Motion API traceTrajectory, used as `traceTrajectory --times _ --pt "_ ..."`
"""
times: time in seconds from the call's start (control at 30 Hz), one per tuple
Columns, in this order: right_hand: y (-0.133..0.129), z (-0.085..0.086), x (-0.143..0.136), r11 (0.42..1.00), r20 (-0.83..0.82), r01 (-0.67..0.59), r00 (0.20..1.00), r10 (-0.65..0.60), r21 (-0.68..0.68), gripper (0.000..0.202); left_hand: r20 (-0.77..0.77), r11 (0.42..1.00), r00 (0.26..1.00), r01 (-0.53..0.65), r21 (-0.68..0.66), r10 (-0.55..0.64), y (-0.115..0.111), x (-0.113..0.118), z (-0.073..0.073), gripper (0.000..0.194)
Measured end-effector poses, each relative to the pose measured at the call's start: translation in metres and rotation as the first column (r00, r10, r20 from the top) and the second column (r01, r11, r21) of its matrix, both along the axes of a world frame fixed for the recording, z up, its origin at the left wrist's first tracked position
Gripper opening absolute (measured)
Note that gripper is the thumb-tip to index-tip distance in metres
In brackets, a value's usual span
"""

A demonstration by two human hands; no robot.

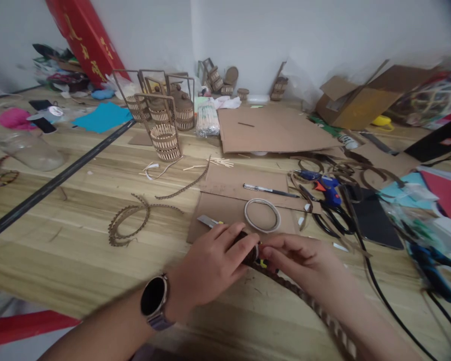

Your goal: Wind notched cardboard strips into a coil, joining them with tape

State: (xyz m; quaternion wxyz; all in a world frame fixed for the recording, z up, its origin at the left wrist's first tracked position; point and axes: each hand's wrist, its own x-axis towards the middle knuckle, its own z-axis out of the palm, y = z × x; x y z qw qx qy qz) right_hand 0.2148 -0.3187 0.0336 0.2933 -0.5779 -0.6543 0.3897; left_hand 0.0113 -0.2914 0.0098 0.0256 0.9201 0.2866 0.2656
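Under the curled fingers of my left hand (pixel 210 265) is a small, dark brown coil of corrugated cardboard strip (pixel 251 255). From it a loose length of strip (pixel 308 297) runs down to the lower right, passing under my right forearm. My right hand (pixel 298 255) has thumb and forefinger pinched together against the coil's right side; what lies between the tips is hidden. A utility knife (pixel 207 221) lies partly beneath my left hand on brown cardboard. Just beyond my hands is a ring of white tape (pixel 278 216).
Woven-look miniature baskets (pixel 166 143) with tall handles stand at back left. Loose corrugated strips (pixel 115 230) lie left. To the right are a pen (pixel 268 189), a blue glue gun (pixel 328 190), black-handled scissors (pixel 334 223), a phone (pixel 376 220) and a black cable (pixel 376 286).
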Motion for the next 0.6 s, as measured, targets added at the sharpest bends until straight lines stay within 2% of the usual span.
traceTrajectory --times 0.1,0.23,0.6 --pt "-0.003 -0.008 -0.005 0.984 0.1 0.076 0.991 -0.093 0.162 0.021 -0.005 0.996 0.998 -0.056 -0.074 0.056 -0.002 0.001 0.0 0.05" --pt "-0.007 -0.017 -0.01 0.943 0.163 0.08 0.977 -0.139 0.323 0.018 -0.01 0.991 0.996 -0.087 -0.098 0.086 -0.003 0.002 -0.002 0.053" --pt "-0.007 -0.017 -0.01 0.939 0.162 0.05 0.981 -0.111 0.341 0.017 -0.034 0.987 0.996 -0.087 -0.137 0.083 -0.004 0.002 -0.002 0.05"
